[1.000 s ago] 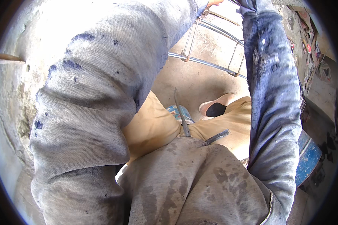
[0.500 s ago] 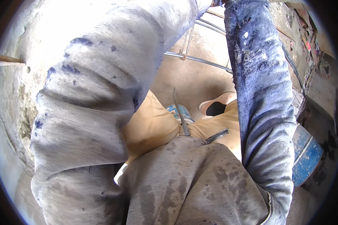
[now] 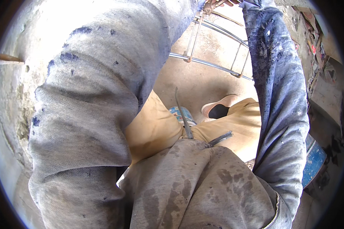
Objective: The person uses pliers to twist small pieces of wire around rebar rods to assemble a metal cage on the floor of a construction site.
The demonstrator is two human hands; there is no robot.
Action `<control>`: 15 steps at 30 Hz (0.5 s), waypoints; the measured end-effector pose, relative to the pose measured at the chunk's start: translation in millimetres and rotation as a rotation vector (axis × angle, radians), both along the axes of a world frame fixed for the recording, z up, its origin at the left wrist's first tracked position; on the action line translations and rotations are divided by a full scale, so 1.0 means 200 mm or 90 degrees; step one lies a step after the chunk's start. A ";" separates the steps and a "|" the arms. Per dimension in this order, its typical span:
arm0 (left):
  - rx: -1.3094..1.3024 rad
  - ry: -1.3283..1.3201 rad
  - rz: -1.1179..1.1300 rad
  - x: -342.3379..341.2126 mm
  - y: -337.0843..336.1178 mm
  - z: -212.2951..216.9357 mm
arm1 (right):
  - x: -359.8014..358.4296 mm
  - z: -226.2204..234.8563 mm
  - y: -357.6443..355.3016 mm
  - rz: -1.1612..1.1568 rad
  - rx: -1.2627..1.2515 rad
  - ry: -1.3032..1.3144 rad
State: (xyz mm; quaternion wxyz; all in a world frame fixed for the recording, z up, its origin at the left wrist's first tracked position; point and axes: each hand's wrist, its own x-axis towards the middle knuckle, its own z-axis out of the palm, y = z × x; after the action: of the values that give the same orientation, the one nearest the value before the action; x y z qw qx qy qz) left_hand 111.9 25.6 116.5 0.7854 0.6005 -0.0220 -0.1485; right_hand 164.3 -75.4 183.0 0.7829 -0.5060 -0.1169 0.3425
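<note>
My left arm in a grey-blue stained sleeve [image 3: 103,76] reaches up to the top edge, where the left hand is out of sight. The right sleeve [image 3: 281,76] runs up on the other side. Only the fingers of my right hand [image 3: 230,2] show at the top edge, closed at the handles of rusty pincers [image 3: 209,7]. The pincers' head sits close to a wire stirrup [image 3: 193,40] on a frame of steel rods [image 3: 206,61]. A second stirrup [image 3: 237,72] hangs farther right on the same rods.
I sit with tan trousers [image 3: 156,122] spread over a blue paint-marked container [image 3: 181,114]. My pink shoe [image 3: 229,101] stands on the concrete floor [image 3: 195,82]. A blue drum [image 3: 313,160] is at the right, litter [image 3: 313,49] beyond. A rough wall [image 3: 15,99] rises on the left.
My right arm has shifted to the right, baring more of the rods and the second stirrup. The pincers and the right fingers have come into view at the top.
</note>
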 end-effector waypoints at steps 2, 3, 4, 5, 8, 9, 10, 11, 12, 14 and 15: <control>0.055 0.024 0.001 0.00 -0.01 -0.01 | 0.04 -0.04 0.00 -0.122 -0.062 -0.095; 0.084 0.036 0.004 0.01 -0.01 -0.01 | 0.05 -0.05 0.00 -0.180 -0.090 -0.143; 0.110 0.036 0.051 0.01 -0.01 -0.02 | 0.07 -0.06 0.01 -0.020 0.015 -0.134; 0.138 0.036 0.096 0.01 -0.02 -0.02 | 0.09 -0.04 0.02 0.139 0.121 -0.124; 0.200 0.073 0.138 0.05 -0.03 -0.05 | 0.06 0.02 0.08 -0.122 -0.329 -0.324; 0.217 0.092 0.138 0.06 -0.03 -0.06 | 0.03 0.05 0.12 -0.340 -0.607 -0.412; 0.577 -0.130 0.035 0.07 -0.01 -0.08 | -0.01 0.09 0.15 -0.396 -0.679 -0.333; 0.534 -0.135 0.096 0.06 -0.02 -0.10 | -0.05 0.12 0.19 -0.411 -0.676 -0.340; 0.491 -0.140 0.157 0.06 -0.02 -0.12 | -0.09 0.14 0.23 -0.425 -0.673 -0.347; 0.396 -0.148 0.173 0.04 -0.03 -0.15 | -0.12 0.15 0.30 -0.504 -0.679 -0.324; 0.361 -0.154 0.170 0.02 -0.03 -0.15 | -0.12 0.13 0.34 -0.570 -0.689 -0.292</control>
State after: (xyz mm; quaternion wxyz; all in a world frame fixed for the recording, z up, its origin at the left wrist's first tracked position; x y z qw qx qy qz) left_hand 116.6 20.5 87.1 0.5914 0.8059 0.0060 0.0277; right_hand 141.2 -7.2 209.2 0.4442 -0.8797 0.1252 -0.1146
